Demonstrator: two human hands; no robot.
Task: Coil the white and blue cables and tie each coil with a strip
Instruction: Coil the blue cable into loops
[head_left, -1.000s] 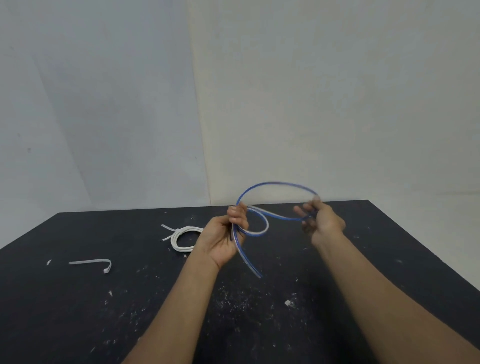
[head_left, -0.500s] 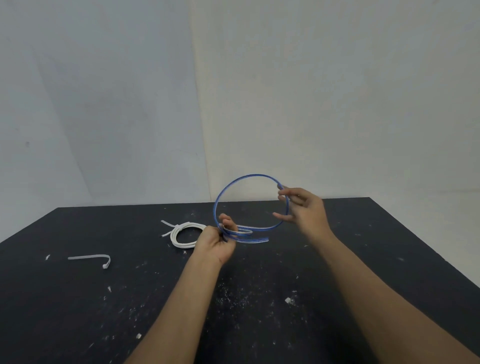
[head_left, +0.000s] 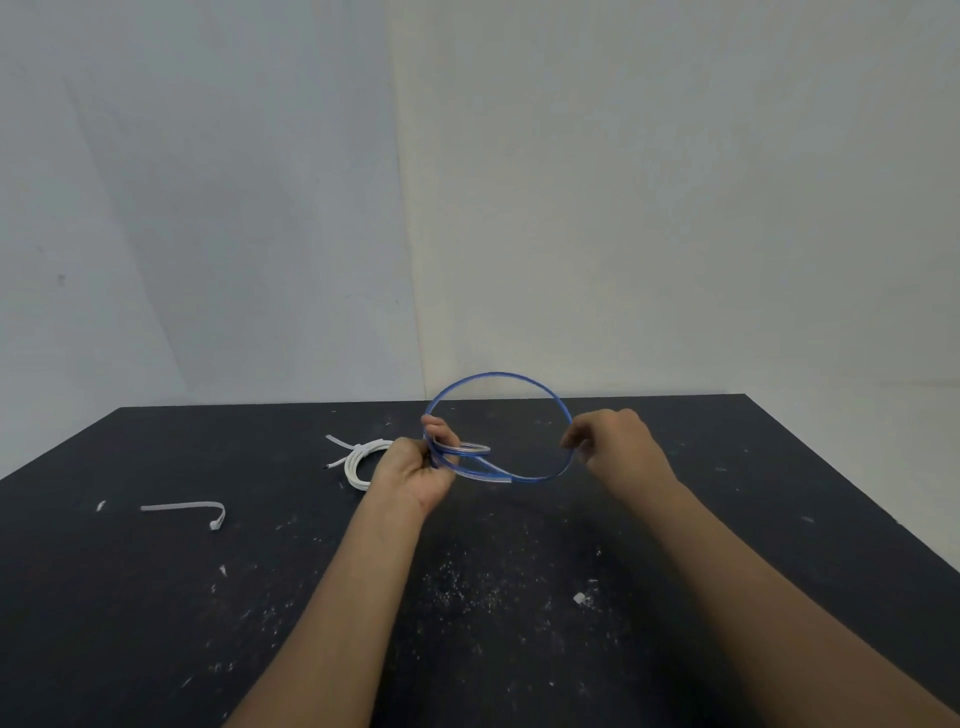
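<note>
Once done with white coil, on to winding blue cable mid-frame.
Spare strip lower left; left hand pinching gathered turns; loop held above table, long axis left-right, tail pointing right; right hand fingers curled, pinching loop's right edge. Next: tuck tail in, pinch tight, fetch strip.

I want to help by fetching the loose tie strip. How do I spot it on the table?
Look at the black table, over on its left side. There a thin white strip lies flat by itself, nearer you than the white coil. Unlike that round bundle of loops, it is one mostly straight piece with a small hook at its right end.
</note>
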